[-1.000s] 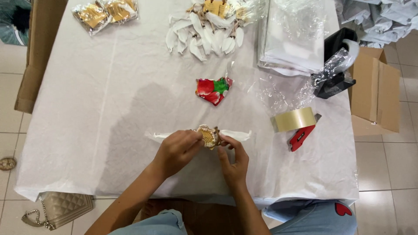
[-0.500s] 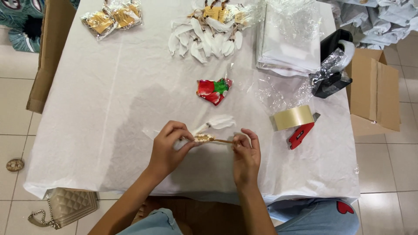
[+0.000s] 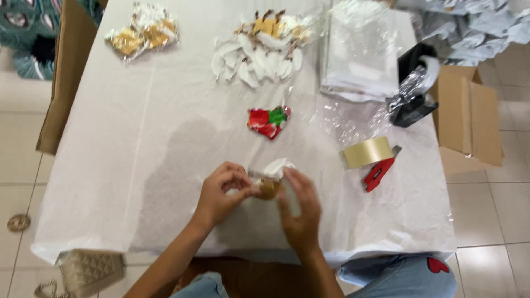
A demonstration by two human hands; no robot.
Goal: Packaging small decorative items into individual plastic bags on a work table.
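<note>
Left hand (image 3: 221,190) pinching small gold trinket (image 3: 269,189), right hand (image 3: 301,207) loosely cupping white wrapper (image 3: 276,167), steadying both above table (image 3: 138,165).

A small golden-brown ornament (image 3: 269,189) is held between both hands, a little above the white-covered counter (image 3: 138,165), near its front edge. It looks round and compact, with a warm gold colour; its finer details are too blurred to tell. A piece of white, thin wrapping material (image 3: 277,167) stands up from its top, crumpled and slightly folded, and it touches the ornament directly. The ornament is pinched from the left side by the fingers (image 3: 243,190) of the left hand (image 3: 218,196). The right hand (image 3: 301,212) covers part of its right side, so this side is partly hidden.
</note>
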